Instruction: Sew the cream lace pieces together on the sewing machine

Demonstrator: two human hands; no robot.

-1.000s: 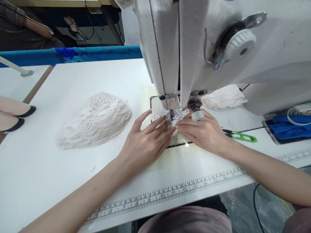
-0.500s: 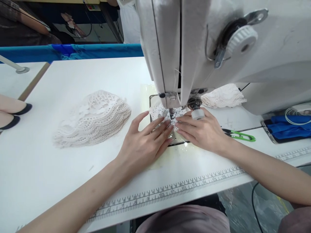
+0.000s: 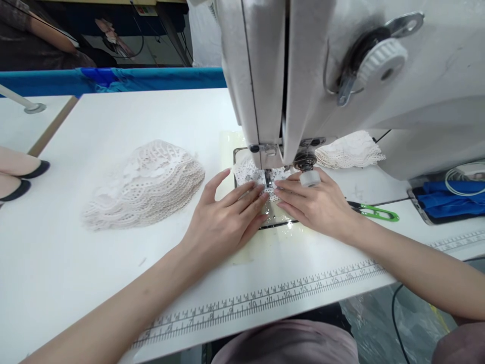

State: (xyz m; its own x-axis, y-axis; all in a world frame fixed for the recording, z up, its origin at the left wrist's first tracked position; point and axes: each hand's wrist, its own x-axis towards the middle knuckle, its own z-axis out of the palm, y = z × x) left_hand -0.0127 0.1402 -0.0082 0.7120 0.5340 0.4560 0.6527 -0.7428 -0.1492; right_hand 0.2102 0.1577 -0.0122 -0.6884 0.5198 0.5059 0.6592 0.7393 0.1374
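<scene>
A small white lace piece point(image 3: 248, 174) lies on the needle plate under the presser foot point(image 3: 268, 178) of a white sewing machine point(image 3: 329, 76). My left hand point(image 3: 223, 220) rests flat with fingers spread, its fingertips pressing the lace's left side. My right hand point(image 3: 318, 205) lies flat too, fingertips on the lace just right of the needle. The two sets of fingertips almost meet in front of the foot. Part of the lace is hidden by the machine head and my fingers.
A stack of white lace pieces point(image 3: 146, 184) sits on the white table point(image 3: 113, 116) to the left. More lace point(image 3: 348, 150) lies behind the machine. Green thread snips point(image 3: 375, 212) lie right of my right hand. A printed ruler point(image 3: 265, 298) runs along the front edge. Blue cloth point(image 3: 450, 199) is at far right.
The lace piece has fed a little further back under the foot, and both hands have followed it slightly forward. The view has shifted a bit.
</scene>
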